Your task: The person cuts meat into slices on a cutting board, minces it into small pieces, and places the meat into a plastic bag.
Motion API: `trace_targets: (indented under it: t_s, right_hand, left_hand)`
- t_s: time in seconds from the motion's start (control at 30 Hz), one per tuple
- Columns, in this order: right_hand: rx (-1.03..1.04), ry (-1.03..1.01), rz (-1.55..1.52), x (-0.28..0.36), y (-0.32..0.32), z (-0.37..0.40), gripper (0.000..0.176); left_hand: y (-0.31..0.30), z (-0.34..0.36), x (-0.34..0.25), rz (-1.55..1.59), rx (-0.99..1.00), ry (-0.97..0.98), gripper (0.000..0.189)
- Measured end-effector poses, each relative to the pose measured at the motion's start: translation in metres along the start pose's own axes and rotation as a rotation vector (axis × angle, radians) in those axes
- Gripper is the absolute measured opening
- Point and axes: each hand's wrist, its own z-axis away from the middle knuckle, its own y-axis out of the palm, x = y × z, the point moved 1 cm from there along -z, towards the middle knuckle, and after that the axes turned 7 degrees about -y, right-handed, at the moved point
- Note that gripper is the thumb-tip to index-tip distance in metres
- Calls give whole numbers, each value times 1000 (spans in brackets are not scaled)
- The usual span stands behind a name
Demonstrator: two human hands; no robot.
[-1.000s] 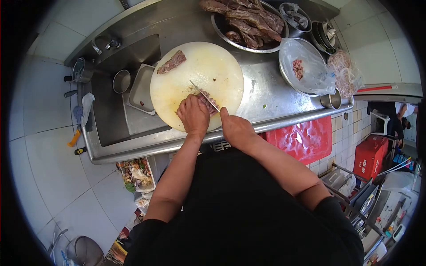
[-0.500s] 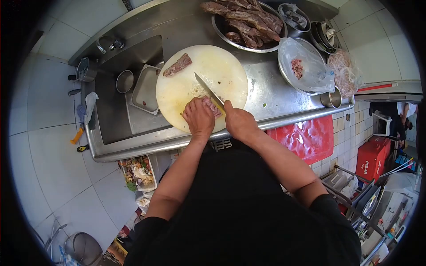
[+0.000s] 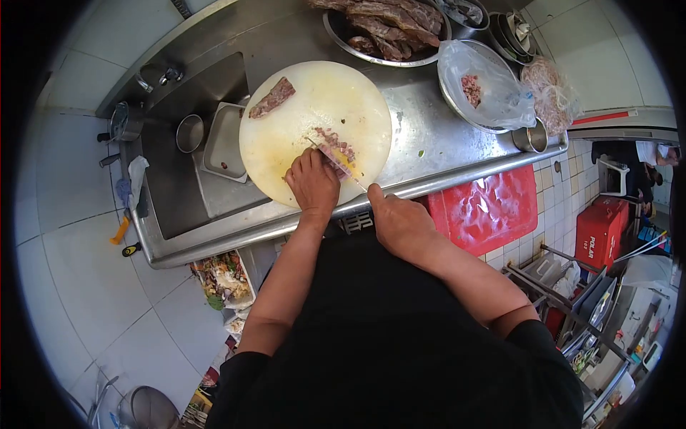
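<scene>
Got the right hand (image 3: 400, 218) closed around the handle of a knife (image 3: 334, 157), down by the front edge of the steel counter (image 3: 421, 118). Pressing the left hand (image 3: 313, 182) on meat beside the blade, fingers bent and close together, so can't tell how much is under there. Just past the blade, can see small pinkish chopped bits (image 3: 341, 144) loose on a round, pale, smooth, stained cutting board (image 3: 286, 161). Farther out from the left hand, got a dark, rough meat strip (image 3: 272, 97) near the far rim, with bare board between. Off left of that hand, drops into a square-cornered sink (image 3: 164, 179) holding a shallow metal tray (image 3: 218, 143) and round metal cup (image 3: 190, 134). Got open, shiny steel beyond the right hand, up to a bowl (image 3: 451, 96) lined with a crinkly clear bag (image 3: 500, 100).
</scene>
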Motion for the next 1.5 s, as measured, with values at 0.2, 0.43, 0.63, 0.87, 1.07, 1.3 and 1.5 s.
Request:
trace_targets:
  t_s: [0.2,0.43,0.63,0.87,1.07,1.3,1.5]
  right_hand:
    - [86,68,-38,-4,8,-19,18]
    - [16,4,-116,-12,19,-58,24]
    - [1,10,-186,-21,14,-51,26]
    - [21,42,-144,-34,16,-48,24]
    - [-14,22,-144,-14,-1,-25,24]
    - [14,0,-171,-4,-5,-5,22]
    - [66,-2,-171,-7,-3,-25,21]
  left_hand:
    - [-1,-1,-1,30,53,-39,35]
    - [4,-1,1,65,-42,17,26]
    - [5,-2,2,23,-60,-1,25]
    - [1,-3,3,37,24,-43,30]
    - [-6,-6,19,179,-12,89,28]
    - [-2,-8,18,56,11,135,25]
    - [1,-5,18,88,-22,141,26]
